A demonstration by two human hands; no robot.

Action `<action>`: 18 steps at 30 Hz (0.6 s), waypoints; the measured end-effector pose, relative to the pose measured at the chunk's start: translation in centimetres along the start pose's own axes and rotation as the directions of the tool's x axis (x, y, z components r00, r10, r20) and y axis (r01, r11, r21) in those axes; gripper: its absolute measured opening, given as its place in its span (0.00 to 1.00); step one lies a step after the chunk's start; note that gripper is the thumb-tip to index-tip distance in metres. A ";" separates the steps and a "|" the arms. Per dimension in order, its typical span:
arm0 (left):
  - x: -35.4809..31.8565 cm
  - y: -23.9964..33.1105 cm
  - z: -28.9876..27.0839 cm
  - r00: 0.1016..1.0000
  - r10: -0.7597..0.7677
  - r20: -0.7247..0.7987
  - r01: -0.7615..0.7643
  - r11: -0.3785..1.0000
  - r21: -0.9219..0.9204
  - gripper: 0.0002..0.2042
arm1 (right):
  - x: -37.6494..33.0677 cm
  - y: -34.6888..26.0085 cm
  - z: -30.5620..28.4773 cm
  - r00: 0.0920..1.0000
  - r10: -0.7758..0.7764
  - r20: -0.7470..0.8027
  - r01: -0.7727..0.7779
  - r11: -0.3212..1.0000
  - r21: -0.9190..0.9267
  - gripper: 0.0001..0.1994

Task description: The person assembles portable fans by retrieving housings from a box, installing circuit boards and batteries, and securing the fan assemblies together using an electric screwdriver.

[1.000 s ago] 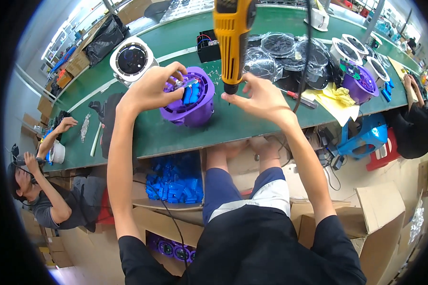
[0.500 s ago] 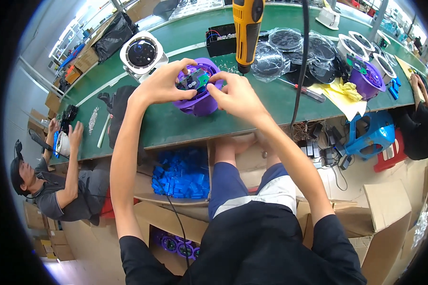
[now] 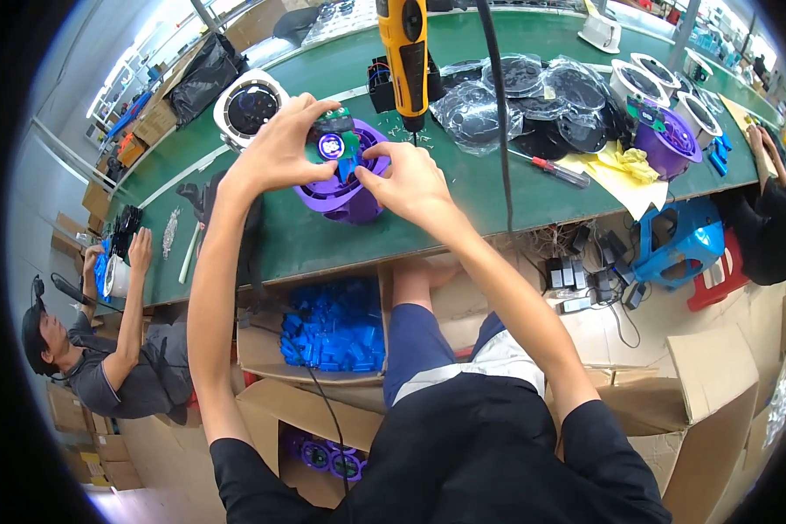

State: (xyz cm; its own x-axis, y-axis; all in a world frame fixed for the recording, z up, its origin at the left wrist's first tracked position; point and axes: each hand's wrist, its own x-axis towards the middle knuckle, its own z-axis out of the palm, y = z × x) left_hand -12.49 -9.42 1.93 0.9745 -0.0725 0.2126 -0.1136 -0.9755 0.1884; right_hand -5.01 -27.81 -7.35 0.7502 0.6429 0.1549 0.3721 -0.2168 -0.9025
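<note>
Fingertips of left hand (image 3: 275, 153) and right hand (image 3: 410, 179) nearly closed, pinching small green circuit board (image 3: 334, 144) on top of purple housing (image 3: 345, 188) | board probably light, stiff, fragile, best held at edges | housing on green bench (image 3: 323, 240), below hanging yellow screwdriver (image 3: 406, 52) | right of housing: clear bags (image 3: 515, 96); below: carton of blue parts (image 3: 332, 327).
</note>
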 end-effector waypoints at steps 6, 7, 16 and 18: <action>-1.6 -1.8 0.8 0.929 0.299 -0.217 -0.269 0.950 0.161 0.37 | 0.0 -0.9 1.7 0.977 -0.127 -0.174 0.052 0.924 -0.379 0.16; -2.1 -1.7 1.1 0.935 0.274 -0.228 -0.233 0.954 0.191 0.37 | 0.0 -0.7 2.3 0.931 -0.279 -0.234 0.158 0.890 -0.428 0.15; -2.6 -3.1 2.1 0.930 -0.027 -0.368 -0.031 0.988 -0.150 0.30 | 1.9 0.1 5.3 0.772 -0.532 -0.348 0.339 0.808 -0.482 0.14; -2.5 -3.4 2.0 0.935 -0.105 -0.337 0.034 0.977 -0.209 0.31 | 2.7 -0.2 5.6 0.761 -0.536 -0.365 0.336 0.808 -0.484 0.12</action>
State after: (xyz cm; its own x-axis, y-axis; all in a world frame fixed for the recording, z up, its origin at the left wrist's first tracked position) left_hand -14.15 -6.31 -1.16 0.8582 0.1049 0.5025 -0.1181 -0.9123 0.3921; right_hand -6.10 -21.92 -9.02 0.5714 0.3372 0.7482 0.8175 -0.3146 -0.4825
